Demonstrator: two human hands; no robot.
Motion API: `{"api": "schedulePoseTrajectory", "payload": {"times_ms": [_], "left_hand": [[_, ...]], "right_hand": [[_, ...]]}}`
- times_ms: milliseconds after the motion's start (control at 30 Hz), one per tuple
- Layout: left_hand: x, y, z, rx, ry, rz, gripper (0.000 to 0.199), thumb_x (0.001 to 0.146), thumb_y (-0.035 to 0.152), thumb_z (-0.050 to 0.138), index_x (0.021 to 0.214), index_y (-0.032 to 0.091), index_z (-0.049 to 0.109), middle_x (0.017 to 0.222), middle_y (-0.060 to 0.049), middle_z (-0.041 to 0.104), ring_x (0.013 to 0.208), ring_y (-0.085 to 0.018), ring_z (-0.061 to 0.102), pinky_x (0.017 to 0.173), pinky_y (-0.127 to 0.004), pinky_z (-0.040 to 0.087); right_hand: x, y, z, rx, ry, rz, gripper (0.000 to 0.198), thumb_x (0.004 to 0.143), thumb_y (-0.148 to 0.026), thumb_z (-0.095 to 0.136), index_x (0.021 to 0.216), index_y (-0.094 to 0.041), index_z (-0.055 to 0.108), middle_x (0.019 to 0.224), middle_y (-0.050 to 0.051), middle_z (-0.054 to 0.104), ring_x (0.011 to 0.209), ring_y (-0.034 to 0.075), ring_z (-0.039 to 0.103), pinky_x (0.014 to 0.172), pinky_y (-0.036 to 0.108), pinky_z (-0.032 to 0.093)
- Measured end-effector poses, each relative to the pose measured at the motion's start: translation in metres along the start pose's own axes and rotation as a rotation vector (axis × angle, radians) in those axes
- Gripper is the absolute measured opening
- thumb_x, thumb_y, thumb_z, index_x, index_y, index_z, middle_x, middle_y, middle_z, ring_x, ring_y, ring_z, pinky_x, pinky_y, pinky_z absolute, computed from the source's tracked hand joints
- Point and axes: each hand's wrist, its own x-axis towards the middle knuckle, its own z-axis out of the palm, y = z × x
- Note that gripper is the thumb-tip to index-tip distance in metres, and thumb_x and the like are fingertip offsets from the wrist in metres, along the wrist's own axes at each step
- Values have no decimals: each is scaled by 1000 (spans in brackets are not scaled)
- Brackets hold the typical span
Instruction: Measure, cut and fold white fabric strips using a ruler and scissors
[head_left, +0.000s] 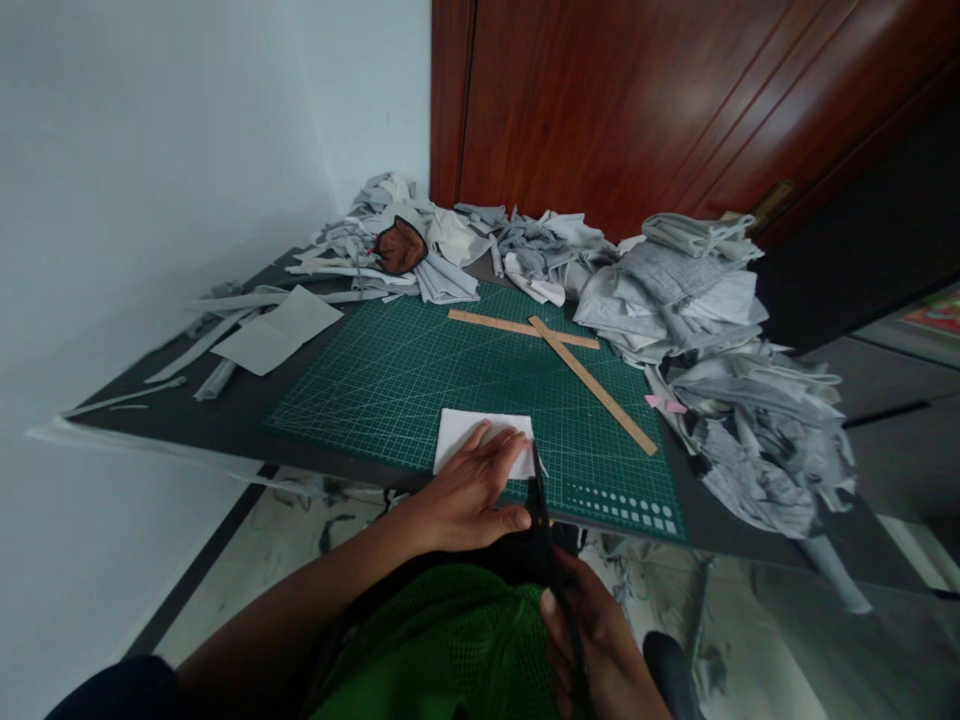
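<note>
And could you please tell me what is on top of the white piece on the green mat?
The left hand lies on the white piece, with scissors at the piece's right edge. What the hand covers cannot be seen.

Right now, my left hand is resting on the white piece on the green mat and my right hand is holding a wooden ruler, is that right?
Not quite: the head view shows your right hand holding black scissors, not a ruler. Your left hand is resting on the white piece on the green mat.
</note>
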Motion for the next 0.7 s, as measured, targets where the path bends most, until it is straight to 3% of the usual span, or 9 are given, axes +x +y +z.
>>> {"api": "schedulePoseTrajectory", "payload": {"times_ms": [200,700], "left_hand": [[1,1,-1,14,8,0,100,93,86,11,161,13,22,155,-23,48,152,-37,37,129,-61,13],[0,0,-1,44,6,2,105,89,88,5,161,13,22,152,-24,52,151,-36,40,129,-61,15]], "right_hand": [[-4,-1,5,-70,76,-7,86,81,-72,75,144,-20,50,59,-9,51,37,8,38,35,21,39],[-3,11,7,1,90,-40,85,82,-71,74,144,-20,51,64,-6,60,37,6,39,36,20,36]]}}
